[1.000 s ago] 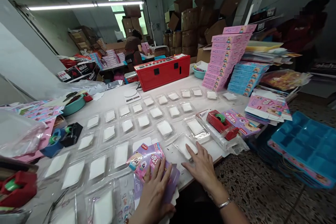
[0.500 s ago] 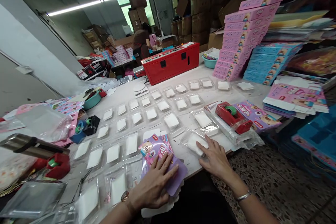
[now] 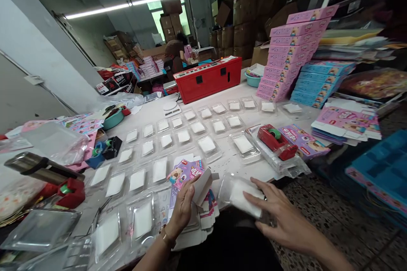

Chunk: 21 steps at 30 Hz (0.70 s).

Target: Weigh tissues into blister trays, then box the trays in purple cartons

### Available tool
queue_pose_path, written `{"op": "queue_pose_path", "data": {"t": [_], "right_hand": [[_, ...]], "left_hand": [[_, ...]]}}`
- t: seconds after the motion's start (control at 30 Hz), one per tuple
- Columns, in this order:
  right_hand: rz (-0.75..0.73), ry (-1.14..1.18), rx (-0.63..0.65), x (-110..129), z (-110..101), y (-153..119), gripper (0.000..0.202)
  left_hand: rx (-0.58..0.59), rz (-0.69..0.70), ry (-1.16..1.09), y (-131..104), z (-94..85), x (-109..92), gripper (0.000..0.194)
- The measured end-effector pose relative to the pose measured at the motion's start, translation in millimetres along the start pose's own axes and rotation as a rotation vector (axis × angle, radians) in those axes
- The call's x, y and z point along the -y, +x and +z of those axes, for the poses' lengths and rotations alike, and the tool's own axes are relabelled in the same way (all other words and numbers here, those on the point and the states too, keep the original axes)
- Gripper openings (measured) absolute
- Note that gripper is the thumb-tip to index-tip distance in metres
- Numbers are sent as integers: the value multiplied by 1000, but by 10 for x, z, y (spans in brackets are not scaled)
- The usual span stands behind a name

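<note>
My left hand (image 3: 182, 211) grips a printed cardboard box (image 3: 202, 187) over the table's front edge, its pale end flaps spread on the right side. More flat printed cartons (image 3: 186, 172) lie under and behind it. Just to the right, my right hand (image 3: 280, 211) holds a clear plastic tray (image 3: 226, 186), fingers over the top and thumb below. A white pad (image 3: 244, 198) sits inside that tray, which is tilted and slightly blurred. The gap between tray and box is small. Several similar trays with white pads (image 3: 160, 169) stand in rows across the table.
A red tape dispenser (image 3: 277, 141) rests on bagged sheets at the right. Pink boxes (image 3: 289, 57) and blue boxes (image 3: 321, 82) are stacked behind. A red case (image 3: 208, 79) stands at the back, a steel flask (image 3: 41, 169) at the left. Another person (image 3: 174, 53) sits beyond.
My left hand has lifted a box off the carton pile and turned it on edge, its flaps now apart. My right hand has picked up the tray and brought it toward me.
</note>
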State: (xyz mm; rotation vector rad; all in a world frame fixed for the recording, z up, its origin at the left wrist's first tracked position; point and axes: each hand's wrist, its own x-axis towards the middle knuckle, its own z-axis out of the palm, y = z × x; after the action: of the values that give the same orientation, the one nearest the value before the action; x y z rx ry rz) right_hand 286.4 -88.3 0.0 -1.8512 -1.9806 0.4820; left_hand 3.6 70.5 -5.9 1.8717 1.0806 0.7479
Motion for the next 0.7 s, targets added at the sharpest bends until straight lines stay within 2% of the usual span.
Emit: {"op": "queue_pose_path", "data": {"t": [0.07, 0.17, 0.3, 0.4, 0.53, 0.7], "right_hand": [[-50, 59, 83, 139, -48, 16, 70], [-108, 111, 139, 267, -51, 146, 69], [-151, 82, 141, 310, 10, 313, 64], [-147, 17, 112, 332, 65, 339, 65], [-91, -55, 54, 399, 172, 312, 72], [-33, -89, -11, 532, 400, 386, 72]], "left_hand": [[14, 14, 7, 12, 2, -9, 58], [47, 23, 27, 7, -44, -15, 55], [102, 23, 48, -28, -146, -26, 51], [140, 34, 56, -71, -162, -57, 47], [137, 51, 65, -123, -31, -112, 48], [133, 86, 93, -167, 282, -105, 48]]}}
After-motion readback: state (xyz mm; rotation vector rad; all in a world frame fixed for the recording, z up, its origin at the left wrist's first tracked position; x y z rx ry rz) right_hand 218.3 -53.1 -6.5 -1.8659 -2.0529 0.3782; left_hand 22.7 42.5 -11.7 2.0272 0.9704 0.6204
